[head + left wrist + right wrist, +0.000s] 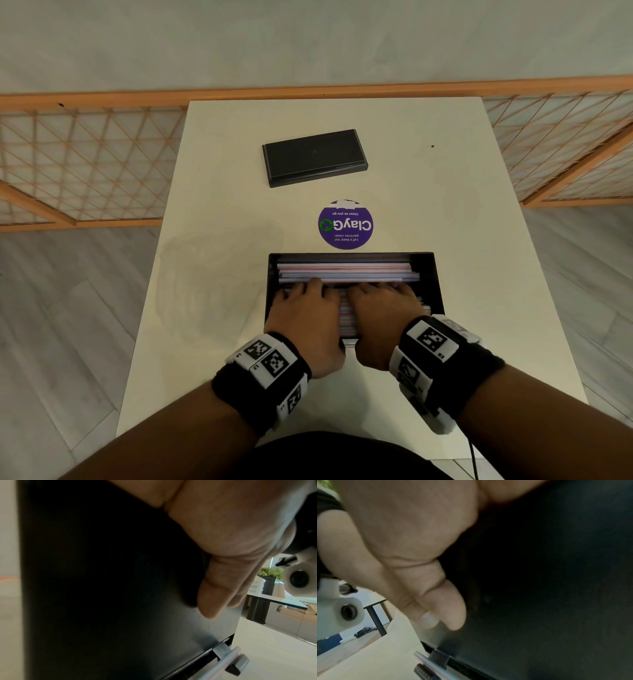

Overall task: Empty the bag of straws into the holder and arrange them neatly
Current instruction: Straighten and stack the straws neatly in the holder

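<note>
A round purple sticker (345, 224) sat at the centre of the head view, on the white table (445, 240). Upside down to the camera, it read "ClayGo", "Clean as you go" and "Let's keep our pantries clean".

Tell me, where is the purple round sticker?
In the head view, the purple sticker sits mid-table, between the black lid farther away and the straw holder nearer the person.

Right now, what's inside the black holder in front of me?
The black holder contains pink, white and blue straws lying lengthwise. The left hand and right hand rest on the nearer straws, hiding them. The holder's floor is covered.
</note>
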`<state>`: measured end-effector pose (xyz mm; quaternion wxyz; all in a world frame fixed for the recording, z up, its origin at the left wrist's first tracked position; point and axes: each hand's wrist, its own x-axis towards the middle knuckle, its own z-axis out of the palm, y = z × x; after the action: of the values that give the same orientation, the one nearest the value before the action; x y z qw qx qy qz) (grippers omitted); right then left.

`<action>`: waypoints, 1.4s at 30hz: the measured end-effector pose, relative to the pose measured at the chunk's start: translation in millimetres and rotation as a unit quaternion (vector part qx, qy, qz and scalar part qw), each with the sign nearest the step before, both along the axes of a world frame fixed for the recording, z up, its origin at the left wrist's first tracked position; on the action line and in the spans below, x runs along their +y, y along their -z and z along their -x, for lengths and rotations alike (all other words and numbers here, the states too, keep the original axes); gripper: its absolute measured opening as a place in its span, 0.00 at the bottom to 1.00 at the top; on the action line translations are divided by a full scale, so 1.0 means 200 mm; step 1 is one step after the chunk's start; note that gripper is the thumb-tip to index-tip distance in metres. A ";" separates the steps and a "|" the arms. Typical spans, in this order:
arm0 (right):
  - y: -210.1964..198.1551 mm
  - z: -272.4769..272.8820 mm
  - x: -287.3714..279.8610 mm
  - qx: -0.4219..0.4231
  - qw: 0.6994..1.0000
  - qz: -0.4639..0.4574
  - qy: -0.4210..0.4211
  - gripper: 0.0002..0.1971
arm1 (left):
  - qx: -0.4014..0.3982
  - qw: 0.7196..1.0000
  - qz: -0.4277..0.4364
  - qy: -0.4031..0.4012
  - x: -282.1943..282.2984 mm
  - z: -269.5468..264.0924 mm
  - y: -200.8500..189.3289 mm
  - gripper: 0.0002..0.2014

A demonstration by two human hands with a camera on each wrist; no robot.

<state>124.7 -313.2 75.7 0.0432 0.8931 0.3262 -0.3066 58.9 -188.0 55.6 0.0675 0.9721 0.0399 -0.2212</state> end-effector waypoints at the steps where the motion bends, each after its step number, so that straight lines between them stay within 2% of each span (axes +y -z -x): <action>1: 0.00 0.00 0.00 0.001 1.000 0.001 0.000 0.31 | -0.002 1.000 -0.003 0.002 0.00 0.00 0.00 0.32; 7: -0.03 -0.01 0.01 0.007 1.000 0.024 -0.011 0.33 | -0.033 0.999 -0.018 0.018 -0.01 0.02 -0.03 0.30; 10: -0.03 -0.02 0.01 0.010 0.999 0.023 -0.023 0.31 | -0.023 0.999 0.000 0.028 -0.02 0.02 -0.03 0.30; 16: -0.01 0.01 0.00 -0.015 1.000 0.007 0.005 0.30 | -0.023 0.999 0.006 0.031 0.01 0.02 0.01 0.35; 21: 0.00 -0.01 -0.01 0.005 1.000 0.001 0.022 0.31 | -0.012 1.000 -0.006 0.019 0.00 0.01 0.01 0.33; 30: 0.00 0.00 -0.01 -0.008 1.000 0.004 0.021 0.29 | -0.011 1.000 0.016 0.008 0.00 0.01 0.02 0.30; 38: 0.00 -0.01 -0.01 0.002 1.000 0.001 0.016 0.32 | -0.012 0.999 0.048 0.014 0.02 0.00 0.04 0.34; 42: 0.02 -0.02 -0.01 0.012 1.000 -0.004 0.014 0.36 | 0.003 0.999 0.050 0.010 0.02 0.00 0.04 0.32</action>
<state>128.7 -314.2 72.5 0.0315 0.8939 0.3154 -0.3171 58.9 -183.4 48.1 0.1136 0.9672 0.0190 -0.2265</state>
